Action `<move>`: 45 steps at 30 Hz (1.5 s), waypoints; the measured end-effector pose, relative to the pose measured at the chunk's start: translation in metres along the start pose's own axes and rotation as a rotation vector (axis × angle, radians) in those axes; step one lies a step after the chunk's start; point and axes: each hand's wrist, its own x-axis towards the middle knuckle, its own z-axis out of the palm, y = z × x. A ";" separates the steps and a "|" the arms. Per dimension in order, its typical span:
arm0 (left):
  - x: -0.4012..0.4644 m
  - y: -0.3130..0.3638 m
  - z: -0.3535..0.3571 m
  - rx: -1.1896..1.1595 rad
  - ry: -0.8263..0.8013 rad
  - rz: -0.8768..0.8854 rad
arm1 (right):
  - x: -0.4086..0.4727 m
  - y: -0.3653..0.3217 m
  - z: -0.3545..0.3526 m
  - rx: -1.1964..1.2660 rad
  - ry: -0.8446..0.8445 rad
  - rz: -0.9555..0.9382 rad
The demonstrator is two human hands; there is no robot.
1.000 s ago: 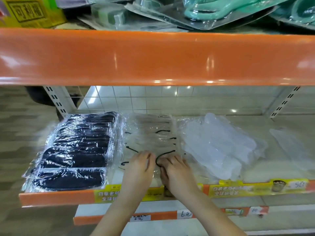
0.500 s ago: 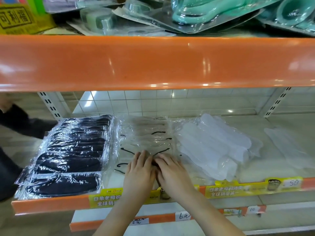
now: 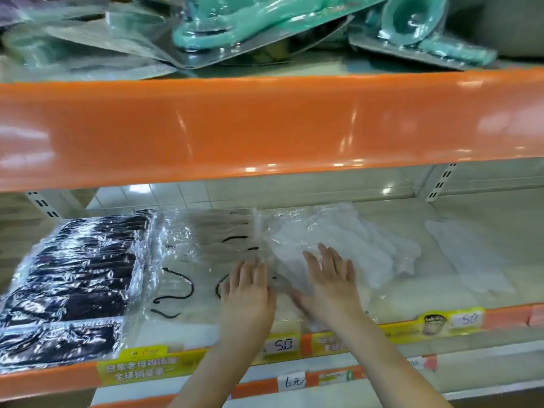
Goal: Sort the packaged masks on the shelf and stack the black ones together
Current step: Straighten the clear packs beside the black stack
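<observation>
The cream shelf (image 3: 477, 219) with an orange front lip carries, at its left end, a row of overlapping black masks (image 3: 79, 278) in clear wrappers, and just beside them a row of pale masks with black ear loops (image 3: 203, 260), also in clear plastic. Next along lies a loose heap of white masks (image 3: 362, 248) in wrappers, and well apart toward the right a single white packet (image 3: 468, 260) lies flat on the bare surface; the upper shelf (image 3: 265, 125), with the same orange lip, holds teal items in blister packs (image 3: 235, 28) piled untidily
</observation>
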 end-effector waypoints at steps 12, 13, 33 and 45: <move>0.013 0.069 0.034 -0.098 -0.058 0.071 | 0.014 0.052 -0.009 0.041 0.113 0.103; 0.013 0.072 0.036 -0.098 -0.061 0.052 | 0.016 0.055 -0.011 0.048 0.121 0.095; 0.039 0.100 0.048 -0.339 -0.198 -0.165 | 0.035 0.102 -0.059 0.782 -0.132 0.230; 0.047 0.114 0.045 -0.619 -0.359 0.007 | 0.028 0.102 -0.060 0.734 -0.158 -0.102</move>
